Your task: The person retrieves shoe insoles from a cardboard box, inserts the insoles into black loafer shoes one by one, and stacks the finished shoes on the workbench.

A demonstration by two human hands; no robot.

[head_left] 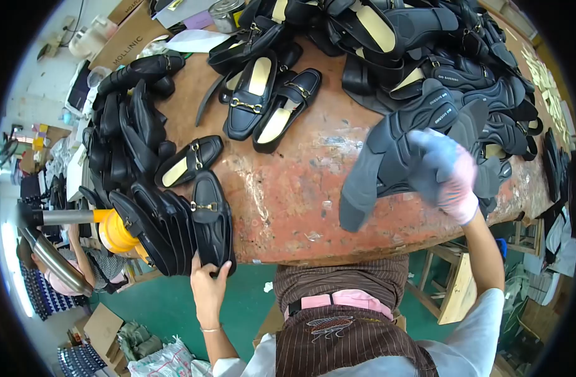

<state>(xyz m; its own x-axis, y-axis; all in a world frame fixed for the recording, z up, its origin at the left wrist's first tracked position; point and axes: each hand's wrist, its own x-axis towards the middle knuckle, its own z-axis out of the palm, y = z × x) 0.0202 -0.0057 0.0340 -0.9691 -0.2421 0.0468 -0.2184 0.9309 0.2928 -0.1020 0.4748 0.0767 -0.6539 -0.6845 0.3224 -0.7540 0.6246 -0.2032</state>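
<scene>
My left hand (209, 286) is bare and pinches the heel end of a black loafer (210, 223) with a gold buckle, at the table's near left edge. The shoe lies with its toe pointing away from me. Beside it, several black loafers (153, 226) stand packed in a row. My right hand (448, 176) wears a pink and blue glove and hovers over a heap of dark grey shoe soles (429, 113). Its fingers are smeared by motion, so any grip is unclear. Just left of this hand, a grey sole (361, 191) looks slightly blurred at its tip.
On the reddish worn table (288, 207), a pair of loafers (269, 107) with cream insoles lies at mid-back. More black shoes (376, 31) pile up at the back. A yellow duct fitting (117, 231) juts in at the left edge, with another person (80, 267) beyond it.
</scene>
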